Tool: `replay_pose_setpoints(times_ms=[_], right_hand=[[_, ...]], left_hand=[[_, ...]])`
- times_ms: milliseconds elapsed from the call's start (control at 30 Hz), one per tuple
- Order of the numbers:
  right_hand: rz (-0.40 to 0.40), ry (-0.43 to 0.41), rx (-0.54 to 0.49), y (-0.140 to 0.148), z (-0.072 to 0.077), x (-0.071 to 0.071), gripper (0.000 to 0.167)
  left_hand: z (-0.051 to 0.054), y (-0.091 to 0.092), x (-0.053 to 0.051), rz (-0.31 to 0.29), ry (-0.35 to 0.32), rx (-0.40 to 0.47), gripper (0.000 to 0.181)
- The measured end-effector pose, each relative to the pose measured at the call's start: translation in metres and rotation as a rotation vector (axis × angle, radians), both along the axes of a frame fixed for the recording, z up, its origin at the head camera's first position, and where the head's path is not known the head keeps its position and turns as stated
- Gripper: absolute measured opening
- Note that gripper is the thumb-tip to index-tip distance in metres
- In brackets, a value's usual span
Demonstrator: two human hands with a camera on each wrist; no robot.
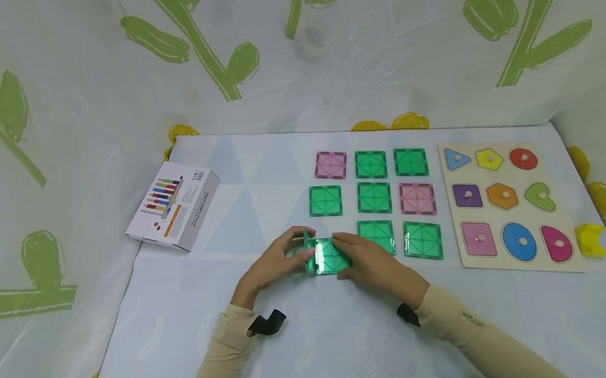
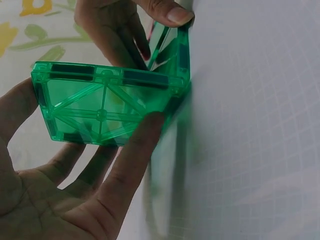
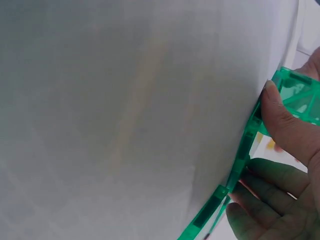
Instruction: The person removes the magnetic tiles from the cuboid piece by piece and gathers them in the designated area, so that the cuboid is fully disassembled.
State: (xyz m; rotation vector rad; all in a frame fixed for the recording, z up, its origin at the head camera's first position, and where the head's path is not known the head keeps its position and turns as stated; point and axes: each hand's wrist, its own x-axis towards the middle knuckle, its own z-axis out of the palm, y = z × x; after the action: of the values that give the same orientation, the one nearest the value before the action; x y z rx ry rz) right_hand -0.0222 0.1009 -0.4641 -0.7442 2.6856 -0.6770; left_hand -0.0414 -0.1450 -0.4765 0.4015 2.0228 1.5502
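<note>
Before me, two translucent green magnetic tiles meet edge to edge. One flat green tile (image 1: 333, 257) lies level near the tabletop, and an upright green tile (image 2: 75, 107) stands along its left edge. My left hand (image 1: 273, 263) pinches the upright tile between thumb and fingers. From the other side my right hand (image 1: 374, 265) grips the flat tile, thumb on the near edge and fingers at the far edge. In the right wrist view, the right thumb (image 3: 287, 125) presses close to the corner where the tiles join. Right fingertips are partly hidden in the head view.
Several green tiles (image 1: 374, 198) and two pink tiles (image 1: 417, 198) lie in rows behind my hands. A wooden shape puzzle board (image 1: 507, 206) is at right, beside a yellow piece (image 1: 591, 240). A white box (image 1: 173, 204) sits at the table's left edge.
</note>
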Motion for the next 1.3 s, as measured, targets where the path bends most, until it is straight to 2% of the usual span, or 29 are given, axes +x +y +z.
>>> replay_pose_setpoints(times_ms=[200, 333, 467, 567, 700, 800, 867, 933, 1067, 1167, 1300], right_hand=[[-0.005, -0.035, 0.004, -0.004, 0.004, -0.004, 0.076], [-0.026, -0.048, 0.007, -0.006, 0.004, -0.007, 0.076], [-0.048, -0.042, 0.004, -0.009, 0.003, -0.011, 0.075], [-0.062, -0.047, -0.002, -0.01, 0.003, -0.014, 0.076], [-0.071, -0.051, -0.005, -0.01, 0.003, -0.014, 0.074], [-0.073, -0.019, -0.023, -0.01, 0.002, -0.01, 0.066], [-0.083, -0.001, -0.064, -0.009, 0.002, -0.004, 0.06], [-0.107, -0.007, -0.125, -0.007, 0.003, 0.005, 0.056], [-0.174, -0.165, -0.328, 0.001, 0.007, 0.028, 0.056], [-0.228, -0.329, -0.451, 0.009, 0.008, 0.046, 0.059], [-0.314, -0.446, -0.518, 0.022, 0.003, 0.066, 0.054]], left_hand=[[0.001, 0.001, 0.0, 0.047, -0.044, 0.017, 0.049], [0.002, 0.0, 0.0, 0.075, -0.049, 0.005, 0.045], [0.004, -0.003, 0.004, 0.105, -0.051, -0.004, 0.042], [0.005, -0.007, 0.008, 0.151, -0.048, -0.016, 0.04], [0.007, -0.017, 0.014, 0.225, -0.015, -0.051, 0.039], [0.012, -0.026, 0.018, 0.244, 0.026, -0.096, 0.042], [0.017, -0.03, 0.021, 0.228, 0.051, -0.124, 0.043], [0.022, -0.033, 0.024, 0.183, 0.076, -0.127, 0.045], [0.031, -0.029, 0.029, 0.057, 0.12, -0.053, 0.046], [0.034, -0.011, 0.032, -0.058, 0.14, 0.015, 0.045], [0.033, 0.024, 0.038, -0.171, 0.142, 0.022, 0.044]])
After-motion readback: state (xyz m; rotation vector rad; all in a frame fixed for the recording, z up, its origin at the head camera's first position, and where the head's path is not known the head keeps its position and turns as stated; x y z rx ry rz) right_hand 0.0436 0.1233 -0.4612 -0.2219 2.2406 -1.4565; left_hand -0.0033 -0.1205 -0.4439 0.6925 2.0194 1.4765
